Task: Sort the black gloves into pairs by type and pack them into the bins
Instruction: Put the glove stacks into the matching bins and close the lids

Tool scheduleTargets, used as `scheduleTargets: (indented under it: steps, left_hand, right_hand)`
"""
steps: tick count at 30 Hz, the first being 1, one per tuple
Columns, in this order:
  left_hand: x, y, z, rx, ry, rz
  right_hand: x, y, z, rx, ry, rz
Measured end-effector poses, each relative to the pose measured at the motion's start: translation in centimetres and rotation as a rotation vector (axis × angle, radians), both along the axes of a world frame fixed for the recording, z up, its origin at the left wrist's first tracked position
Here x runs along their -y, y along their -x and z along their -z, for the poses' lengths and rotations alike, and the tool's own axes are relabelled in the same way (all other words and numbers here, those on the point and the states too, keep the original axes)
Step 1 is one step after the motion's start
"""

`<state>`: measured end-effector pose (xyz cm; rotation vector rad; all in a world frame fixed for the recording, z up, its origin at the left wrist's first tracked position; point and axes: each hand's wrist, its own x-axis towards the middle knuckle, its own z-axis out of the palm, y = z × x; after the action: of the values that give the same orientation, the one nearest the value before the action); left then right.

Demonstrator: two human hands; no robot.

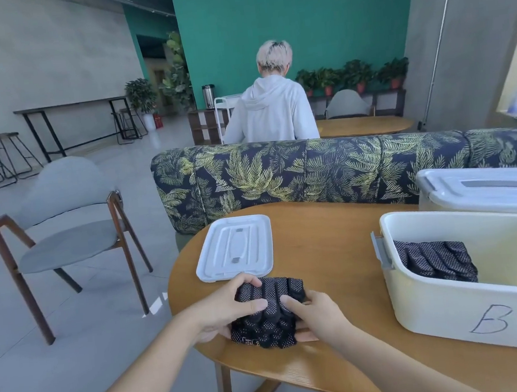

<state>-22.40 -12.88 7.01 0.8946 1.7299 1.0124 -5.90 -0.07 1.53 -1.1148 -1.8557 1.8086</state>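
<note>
wooden table (335, 251) | dotted black gloves (268, 311) folded | both hands grip

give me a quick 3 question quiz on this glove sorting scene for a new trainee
1. True or false: the bin marked B already holds dotted black gloves.
2. Multiple choice: where does the loose white lid lie? A) on the bin marked B; B) flat on the table beyond the hands; C) on the grey chair.
3. Fill in: the left hand and right hand both grip a stack of dotted black ____ on the round wooden table.

Key: 1 true; 2 B; 3 gloves.
</note>
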Motion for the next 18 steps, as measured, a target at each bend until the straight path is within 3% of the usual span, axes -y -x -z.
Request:
scheduleTargets:
  steps: [10,13,18]
  left_hand:
    - [-0.3,-3.5,0.1,-0.089,-0.205,-0.139]
    - [-0.8,-4.2,-2.0,-0.112,-0.264,-0.138]
    - [-2.0,-6.1,-7.3,-0.121,-0.389,-0.126]
  right_hand:
    - [-0.3,-2.7,-1.4,-0.122,0.082,-0.008]
    - [-0.7,-3.7,-3.2,-0.22,0.103,-0.012]
    - [-1.9,-5.6,-7.8,-0.326,-0.044,0.017]
